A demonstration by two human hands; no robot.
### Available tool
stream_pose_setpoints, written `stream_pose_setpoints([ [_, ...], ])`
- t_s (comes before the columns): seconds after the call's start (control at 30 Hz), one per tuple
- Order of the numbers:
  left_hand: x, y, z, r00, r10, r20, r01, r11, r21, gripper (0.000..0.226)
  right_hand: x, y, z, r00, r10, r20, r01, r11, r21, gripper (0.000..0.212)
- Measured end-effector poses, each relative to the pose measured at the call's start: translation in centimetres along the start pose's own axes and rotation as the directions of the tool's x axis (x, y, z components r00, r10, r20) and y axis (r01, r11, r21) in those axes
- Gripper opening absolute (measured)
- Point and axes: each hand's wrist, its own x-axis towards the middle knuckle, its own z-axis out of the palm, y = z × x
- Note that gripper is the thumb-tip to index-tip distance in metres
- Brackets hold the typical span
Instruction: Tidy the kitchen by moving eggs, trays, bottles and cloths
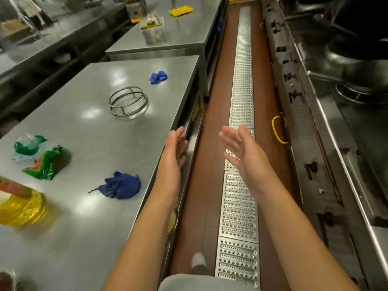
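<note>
Head view: crumpled blue cloth (120, 185), steel counter (88, 131)

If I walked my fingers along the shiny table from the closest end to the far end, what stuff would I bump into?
Oil bottle → big blue cloth → green plastic bags → metal wire ring → small blue cloth. On the next table: white carton, then yellow tray.

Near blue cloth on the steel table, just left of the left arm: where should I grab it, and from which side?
Pinch the raised, bunched middle of the near blue cloth, coming straight down from above with the left hand, which is open and closest. The cloth lies crumpled in a mound on the table, so its folds give fingers something to close on; its thin trailing corner would probably just drag.
</note>
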Motion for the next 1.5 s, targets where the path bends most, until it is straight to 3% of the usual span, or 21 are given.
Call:
stream_pose_setpoints([
  [0.43, 20.9, -1.9, 4.0, 0.988, -0.059, 0.14, 0.074, 0.992, -0.102, 0.065, 17.6, -2.0, -2.1, 0.988, 0.002, -0.154, -0.017, 0.995, -0.101, 0.05],
  [0.53, 27.3, -0.9, 4.8, 0.982, -0.051, 0.181, 0.072, 0.991, -0.109, 0.075, 22.9, -3.6, -1.8, 0.981, -0.007, -0.193, -0.013, 0.995, -0.104, 0.059],
  [0.7, 35.7, 0.7, 6.2, 0.963, -0.028, 0.267, 0.057, 0.993, -0.104, 0.072, 30.0, -5.8, -1.5, 0.959, -0.056, -0.278, 0.024, 0.993, -0.116, 0.068],
  [0.83, 40.4, 1.6, 7.4, 0.957, -0.027, 0.288, 0.061, 0.992, -0.109, 0.078, 33.7, -6.9, -1.5, 0.95, -0.07, -0.303, 0.028, 0.989, -0.143, 0.057],
  [0.97, 44.4, 1.7, 8.5, 0.95, -0.034, 0.309, 0.071, 0.992, -0.108, 0.069, 37.7, -8.1, -2.5, 0.942, -0.072, -0.327, 0.027, 0.99, -0.14, 0.055],
  [1.07, 47.4, 1.8, 9.7, 0.952, -0.053, 0.303, 0.085, 0.992, -0.093, 0.078, 41.0, -8.9, -3.3, 0.943, -0.062, -0.327, 0.021, 0.992, -0.125, 0.055],
  [1.3, 56.8, 4.0, 14.7, 0.948, -0.001, 0.319, 0.031, 0.996, -0.089, 0.073, 51.4, -11.4, -5.2, 0.973, -0.064, -0.223, 0.044, 0.995, -0.092, 0.058],
  [1.5, 64.7, 7.1, 20.4, 0.969, 0.044, 0.243, -0.018, 0.994, -0.108, 0.057, 61.2, -16.9, -8.3, 0.984, -0.106, -0.144, 0.098, 0.993, -0.065, 0.057],
])
